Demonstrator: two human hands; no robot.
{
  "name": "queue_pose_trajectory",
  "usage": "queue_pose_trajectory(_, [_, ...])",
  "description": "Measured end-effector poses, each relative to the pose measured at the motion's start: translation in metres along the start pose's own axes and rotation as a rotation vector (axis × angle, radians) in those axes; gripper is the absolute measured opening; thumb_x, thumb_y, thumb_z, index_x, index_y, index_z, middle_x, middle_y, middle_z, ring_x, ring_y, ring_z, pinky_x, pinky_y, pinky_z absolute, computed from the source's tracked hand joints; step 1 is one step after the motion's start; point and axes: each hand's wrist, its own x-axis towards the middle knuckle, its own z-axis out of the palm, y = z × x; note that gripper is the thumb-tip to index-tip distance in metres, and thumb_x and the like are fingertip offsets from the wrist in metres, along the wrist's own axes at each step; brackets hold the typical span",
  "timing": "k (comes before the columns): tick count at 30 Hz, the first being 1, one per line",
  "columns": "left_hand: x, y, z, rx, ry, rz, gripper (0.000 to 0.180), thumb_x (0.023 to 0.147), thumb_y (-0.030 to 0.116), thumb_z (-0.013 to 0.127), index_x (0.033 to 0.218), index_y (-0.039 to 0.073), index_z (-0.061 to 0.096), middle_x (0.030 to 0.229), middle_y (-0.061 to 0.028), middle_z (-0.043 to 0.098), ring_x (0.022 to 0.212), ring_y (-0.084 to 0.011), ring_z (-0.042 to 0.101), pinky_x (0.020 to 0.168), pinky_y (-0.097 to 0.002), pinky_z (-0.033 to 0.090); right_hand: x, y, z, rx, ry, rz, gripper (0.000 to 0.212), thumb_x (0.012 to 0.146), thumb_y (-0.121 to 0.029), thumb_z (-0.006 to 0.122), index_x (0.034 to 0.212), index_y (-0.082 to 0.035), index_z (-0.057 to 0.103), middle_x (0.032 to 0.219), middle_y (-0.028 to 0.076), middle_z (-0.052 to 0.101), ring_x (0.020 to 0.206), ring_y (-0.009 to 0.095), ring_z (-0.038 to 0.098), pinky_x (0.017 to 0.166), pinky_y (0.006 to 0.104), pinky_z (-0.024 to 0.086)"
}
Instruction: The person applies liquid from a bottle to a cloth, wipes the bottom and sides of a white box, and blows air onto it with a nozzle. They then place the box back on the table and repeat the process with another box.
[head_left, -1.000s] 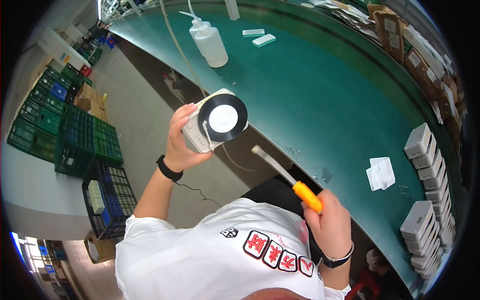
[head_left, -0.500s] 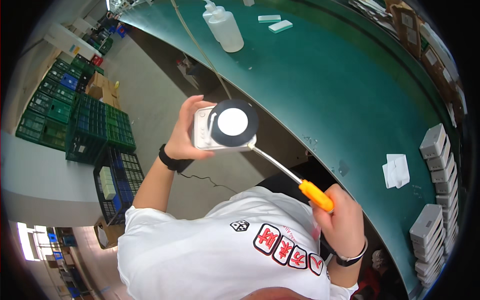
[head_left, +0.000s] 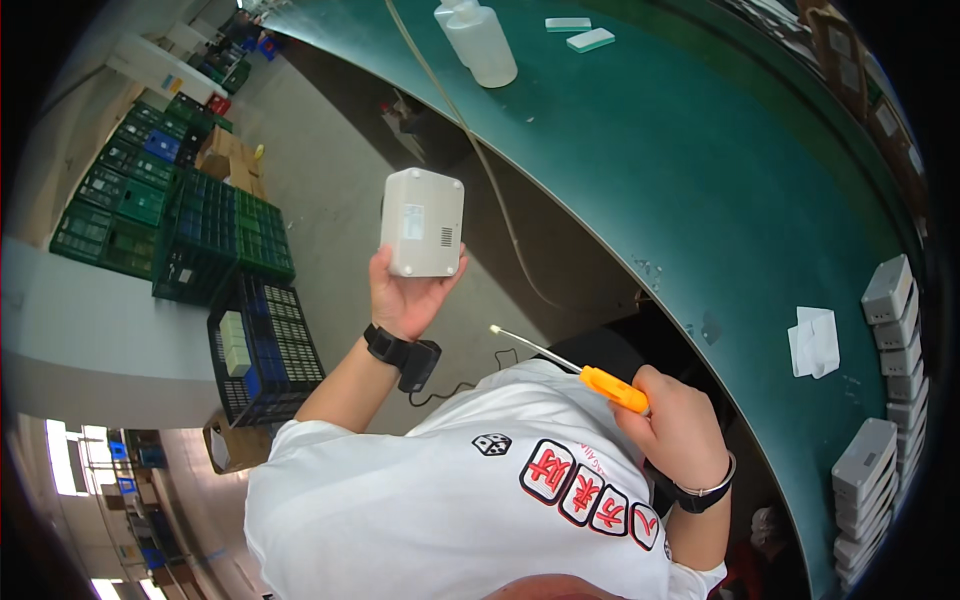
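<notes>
Head view, left hand (head_left: 408,305): clamped on pale box device (head_left: 428,222), vented underside showing
Device place: held up in air, left of green bench (head_left: 640,180)
Right hand (head_left: 685,430): wrapped around orange-handled tool (head_left: 612,389), tip apart from device
Bench top: plastic bottle (head_left: 482,48), folded white sheet (head_left: 816,343), stacked grey boxes (head_left: 865,455)

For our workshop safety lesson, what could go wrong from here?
The pale device, held beside the green table by the left hand alone, might slip and hit the floor. The orange-handled tool in the right hand points roughly toward the left hand, so a jerk could poke it.
</notes>
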Motion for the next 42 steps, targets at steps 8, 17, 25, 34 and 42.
queue_pose_trajectory(8, [0.007,0.008,-0.005,0.469,0.186,0.281,0.091,0.078,0.018,0.073,0.15,0.012,0.018,0.131,-0.0139,0.045,0.119,-0.0286,0.05,0.105,-0.0451,0.042,-0.002,-0.013,0.006,0.015,0.033,-0.086,0.024,0.082,-0.021,0.07,0.083,-0.004,0.053,0.072,0.015,0.059,0.065,0.036,0.061,0.056,0.0404,0.047])
queue_pose_trajectory(17, [0.005,0.006,0.0,0.626,0.03,0.33,0.11,0.067,0.001,0.072,0.154,0.014,0.006,0.13,-0.0141,0.042,0.122,-0.0272,0.048,0.106,-0.0414,0.039,-0.013,-0.002,0.015,0.022,0.133,-0.009,0.021,0.083,-0.018,0.069,0.082,-0.003,0.053,0.071,0.015,0.059,0.064,0.035,0.061,0.056,0.0399,0.047])
queue_pose_trajectory(25, [0.005,-0.011,0.03,0.452,-0.104,0.177,0.093,0.075,0.027,0.069,0.152,0.012,0.019,0.131,-0.0172,0.047,0.119,-0.0317,0.051,0.106,-0.0474,0.041,-0.03,0.017,0.021,0.099,0.121,0.043,0.013,0.082,-0.012,0.067,0.087,-0.003,0.059,0.077,0.015,0.062,0.062,0.031,0.061,0.057,0.0358,0.047])
queue_pose_trajectory(34, [0.014,-0.037,0.064,-0.472,-0.363,-0.684,0.086,0.079,0.061,0.056,0.14,0.003,0.042,0.13,-0.0232,0.047,0.112,-0.0352,0.053,0.095,-0.0459,0.051,-0.085,0.047,0.033,0.671,0.897,0.066,0.026,0.094,-0.008,0.057,0.119,-0.001,0.056,0.1,0.007,0.064,0.062,0.013,0.051,0.059,0.0253,0.043])
queue_pose_trajectory(42, [0.038,-0.073,0.089,-0.671,-0.449,-0.963,0.087,0.081,0.062,0.055,0.141,0.001,0.041,0.126,-0.0239,0.047,0.109,-0.0316,0.055,0.093,-0.0419,0.052,-0.142,0.087,0.04,0.837,1.644,0.104,0.032,0.1,-0.016,0.053,0.126,0.001,0.05,0.106,0.006,0.059,0.074,0.01,0.051,0.073,0.022,0.043])
